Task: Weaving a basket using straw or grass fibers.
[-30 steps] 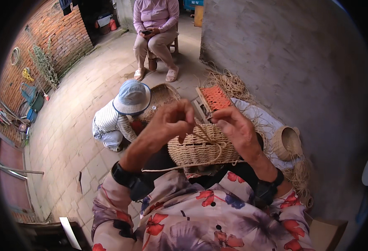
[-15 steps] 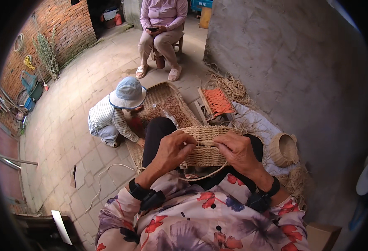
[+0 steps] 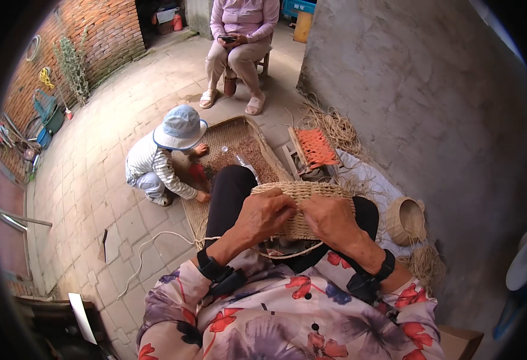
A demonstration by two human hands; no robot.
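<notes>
A pale woven straw basket (image 3: 320, 190) rests on my lap between my knees. My left hand (image 3: 266, 213) lies over its left side with fingers curled against the weave. Close beside it, my right hand (image 3: 332, 221) pinches at the middle of the basket, its fingertips partly hidden. The two hands nearly meet. A straw cord (image 3: 293, 255) loops below the basket, and a thin strand (image 3: 140, 255) trails onto the floor at the left.
A crouching person in a blue hat (image 3: 181, 127) reaches into a flat woven tray (image 3: 253, 128) of small brown pieces. Another person (image 3: 242, 45) sits beyond, holding a phone. An orange-strapped stool (image 3: 316, 148), straw bundles (image 3: 334, 131) and a round basket (image 3: 404, 221) are at the right.
My hands have moved closer together over the basket's middle, the left one shifting right. The crouching person's far hand now shows above the tray. The whole view has shifted slightly.
</notes>
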